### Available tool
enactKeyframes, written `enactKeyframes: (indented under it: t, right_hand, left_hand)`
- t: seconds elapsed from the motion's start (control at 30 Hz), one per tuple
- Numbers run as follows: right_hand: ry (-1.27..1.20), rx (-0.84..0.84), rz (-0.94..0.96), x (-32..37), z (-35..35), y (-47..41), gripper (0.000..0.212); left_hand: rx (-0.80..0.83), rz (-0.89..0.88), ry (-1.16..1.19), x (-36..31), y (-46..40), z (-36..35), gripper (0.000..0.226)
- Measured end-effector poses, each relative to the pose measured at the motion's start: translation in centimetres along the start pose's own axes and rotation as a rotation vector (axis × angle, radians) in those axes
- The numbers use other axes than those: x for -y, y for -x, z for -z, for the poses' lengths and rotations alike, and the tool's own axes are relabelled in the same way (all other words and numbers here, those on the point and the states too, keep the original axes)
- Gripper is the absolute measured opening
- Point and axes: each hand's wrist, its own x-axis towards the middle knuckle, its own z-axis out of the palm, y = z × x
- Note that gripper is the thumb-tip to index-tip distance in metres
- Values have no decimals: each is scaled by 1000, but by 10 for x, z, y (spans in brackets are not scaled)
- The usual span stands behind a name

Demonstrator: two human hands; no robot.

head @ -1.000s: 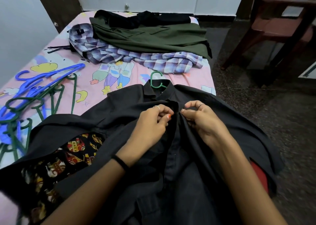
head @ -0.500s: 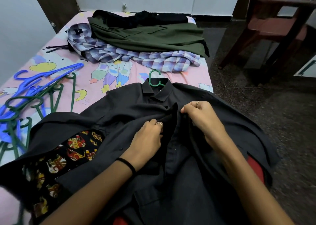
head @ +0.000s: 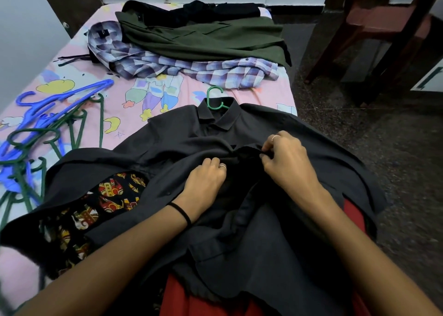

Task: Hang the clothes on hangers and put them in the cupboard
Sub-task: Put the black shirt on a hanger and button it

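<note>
Dark grey collared shirt (head: 299,219) lying front-up on the near end of the pink cartoon-print bed (head: 79,83), green plastic hanger hook (head: 214,98) protruding beyond its collar. Left hand (head: 206,183) and right hand (head: 285,157) each pinch the shirt's front edges mid-chest.

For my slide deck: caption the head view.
Both hands, left and right, pinch the placket of a dark grey shirt on a green hanger.
</note>
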Motion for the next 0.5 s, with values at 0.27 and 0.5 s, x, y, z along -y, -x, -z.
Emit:
enactKeyframes:
  t: [0.27, 0.5]
  right_hand:
    - [-57, 64, -133, -19, 13, 10, 11]
    - [-69, 115, -195, -26, 26, 9, 8]
  left_hand:
    - [-131, -36, 31, 10, 2, 6, 49]
    - [-372, -52, 120, 35, -3, 25, 28]
